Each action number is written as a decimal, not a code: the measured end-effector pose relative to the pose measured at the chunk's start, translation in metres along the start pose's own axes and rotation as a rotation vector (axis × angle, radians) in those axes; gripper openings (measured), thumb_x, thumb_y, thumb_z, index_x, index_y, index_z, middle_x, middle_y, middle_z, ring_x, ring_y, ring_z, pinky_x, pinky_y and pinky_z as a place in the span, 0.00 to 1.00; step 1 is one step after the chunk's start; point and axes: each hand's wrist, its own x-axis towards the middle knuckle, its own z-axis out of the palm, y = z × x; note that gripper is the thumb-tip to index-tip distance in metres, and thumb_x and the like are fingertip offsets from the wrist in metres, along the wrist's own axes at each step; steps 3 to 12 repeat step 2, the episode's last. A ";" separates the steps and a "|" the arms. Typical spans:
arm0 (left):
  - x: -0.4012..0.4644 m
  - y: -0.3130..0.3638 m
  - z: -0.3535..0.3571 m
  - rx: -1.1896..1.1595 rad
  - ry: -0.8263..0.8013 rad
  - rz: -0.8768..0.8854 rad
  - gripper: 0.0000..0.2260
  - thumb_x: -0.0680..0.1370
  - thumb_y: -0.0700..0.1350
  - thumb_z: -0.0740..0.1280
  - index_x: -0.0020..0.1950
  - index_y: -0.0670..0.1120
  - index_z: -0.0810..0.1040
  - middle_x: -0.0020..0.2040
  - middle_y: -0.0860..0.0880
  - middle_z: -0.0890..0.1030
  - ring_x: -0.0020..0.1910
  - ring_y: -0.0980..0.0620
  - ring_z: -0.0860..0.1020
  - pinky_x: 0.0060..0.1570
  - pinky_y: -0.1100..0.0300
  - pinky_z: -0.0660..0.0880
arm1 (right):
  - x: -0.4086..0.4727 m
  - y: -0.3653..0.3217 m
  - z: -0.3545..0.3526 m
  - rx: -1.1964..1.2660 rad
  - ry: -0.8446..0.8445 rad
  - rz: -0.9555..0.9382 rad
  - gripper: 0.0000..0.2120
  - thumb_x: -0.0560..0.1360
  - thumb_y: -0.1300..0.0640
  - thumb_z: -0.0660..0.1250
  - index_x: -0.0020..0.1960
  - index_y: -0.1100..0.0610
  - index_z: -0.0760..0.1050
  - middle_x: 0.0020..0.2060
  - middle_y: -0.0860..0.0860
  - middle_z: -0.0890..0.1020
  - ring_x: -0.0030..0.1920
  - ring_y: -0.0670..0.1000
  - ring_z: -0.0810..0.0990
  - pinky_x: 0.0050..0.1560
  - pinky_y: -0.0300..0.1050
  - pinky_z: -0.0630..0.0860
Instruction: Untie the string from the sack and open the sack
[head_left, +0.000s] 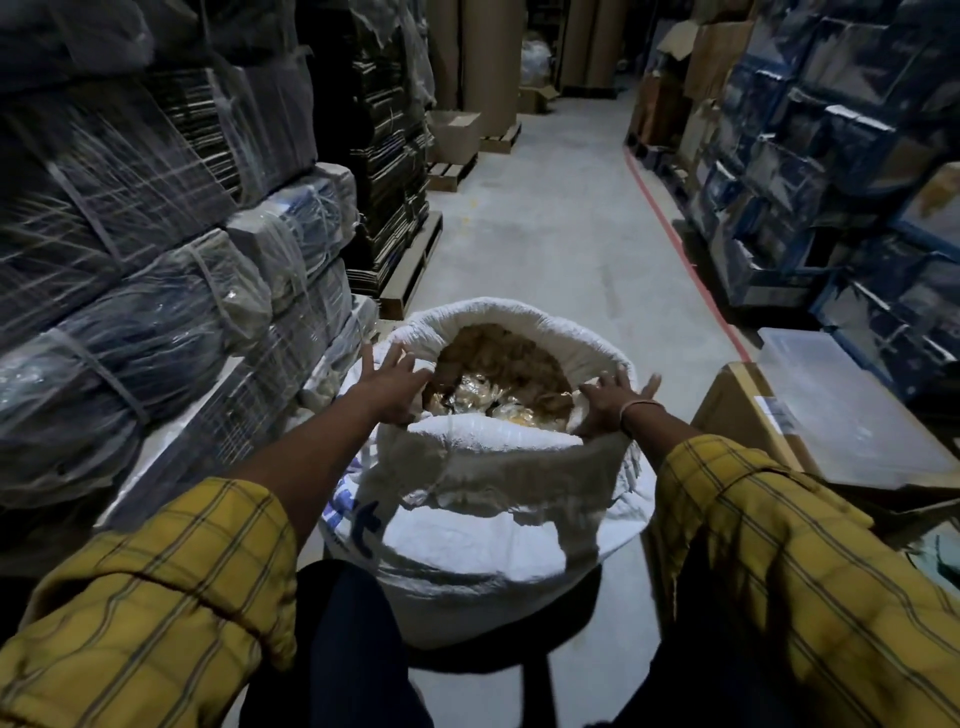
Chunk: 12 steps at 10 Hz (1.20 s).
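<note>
White woven sack (483, 525) stands upright on the grey concrete floor (561, 244) of a warehouse aisle, directly in front of the person, between their dark-trousered legs. Mouth is wide open, round, rim rolled outward into a thick cuff all the way around. Fabric is crinkled, coarse weave, greyish-white in the dim light; blue printing (358, 514) on the near-left side, letters unreadable. Near edge of the cuff sags in folds. Thin pale string (445, 457) hangs loose down the front of the near cuff, not cinching anything; ends hard to trace. Inside: tan, brown clumpy contents with shiny clear-wrapped yellowish packets (493, 395), filled close to the rim.

Left hand (395, 384) sits on the left side of the rim, fingers spread wide and pointing away, palm pressed on the cuff; not clear if it pinches fabric. Right hand (613, 402) is on the right side of the rim, fingers splayed, thumb out, palm down on the rolled edge, bangle (641, 408) at the wrist; grip also unclear, looks more like pressing than grasping. Both forearms bare, yellow plaid sleeves (156, 597) rolled up.

Left of the sack: stacked plastic-wrapped bundles (156, 291), touching or just beside it. Right: cardboard box (743, 410) with a clear plastic lidded bin (841, 410) on top, near the sack. Blue crates (841, 156) stacked along the right wall, red floor line (685, 260) in front of them. Wooden pallets (410, 275) and tall brown rolls (493, 62) farther down the aisle.
</note>
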 end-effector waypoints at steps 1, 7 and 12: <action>0.004 0.010 -0.008 -0.116 0.183 0.058 0.36 0.78 0.59 0.70 0.82 0.51 0.60 0.80 0.43 0.65 0.84 0.41 0.53 0.79 0.32 0.48 | 0.000 -0.010 -0.007 0.106 0.106 -0.141 0.44 0.69 0.29 0.67 0.79 0.45 0.60 0.79 0.54 0.58 0.80 0.59 0.50 0.70 0.81 0.42; 0.010 0.015 -0.021 -0.226 0.369 0.105 0.34 0.79 0.59 0.68 0.81 0.48 0.62 0.78 0.43 0.67 0.82 0.42 0.58 0.79 0.42 0.54 | 0.003 -0.010 -0.017 0.179 0.325 -0.178 0.42 0.73 0.29 0.63 0.80 0.49 0.59 0.79 0.55 0.59 0.80 0.58 0.52 0.74 0.74 0.47; 0.010 0.015 -0.021 -0.226 0.369 0.105 0.34 0.79 0.59 0.68 0.81 0.48 0.62 0.78 0.43 0.67 0.82 0.42 0.58 0.79 0.42 0.54 | 0.003 -0.010 -0.017 0.179 0.325 -0.178 0.42 0.73 0.29 0.63 0.80 0.49 0.59 0.79 0.55 0.59 0.80 0.58 0.52 0.74 0.74 0.47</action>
